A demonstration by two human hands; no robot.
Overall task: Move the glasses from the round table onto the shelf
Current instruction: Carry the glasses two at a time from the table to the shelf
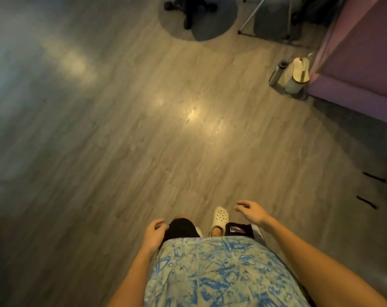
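Observation:
No glasses, round table or shelf show in the head view; I look straight down at a wooden floor [144, 140]. My left hand [155, 229] hangs low by my hip with its fingers loosely curled and nothing in it. My right hand [253, 212] is held out a little in front of my body, fingers spread, holding nothing. Below them are my blue patterned shirt [214, 273] and one white clog [220, 219].
A pink sofa [360, 58] fills the upper right, with a grey bottle [277, 73] and a cream container [299, 76] on the floor beside it. A round grey mat [212, 29] with a chair base and a tripod leg [252, 15] lie far ahead.

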